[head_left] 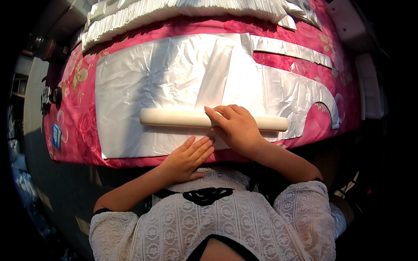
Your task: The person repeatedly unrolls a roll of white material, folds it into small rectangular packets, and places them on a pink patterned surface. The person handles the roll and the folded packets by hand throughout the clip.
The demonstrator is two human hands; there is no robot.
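White lace sleeves nearest. Left hand flat and open on silver foil sheet; right hand pressing cream roller just beyond. Best rolled evenly, foil pinned.

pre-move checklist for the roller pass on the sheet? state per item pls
1. Right hand on the cream cylindrical roller: ok.
2. Left hand flat on the near edge of the silvery white plastic sheet: ok.
3. Sheet smooth: not ok, creases and a folded strip at the middle.
4. Sheet fully on the pink floral cloth-covered table: ok.
5. Stacked white folded pieces at the far edge apart from the roller: ok.
6. Grip firmness: cannot tell.
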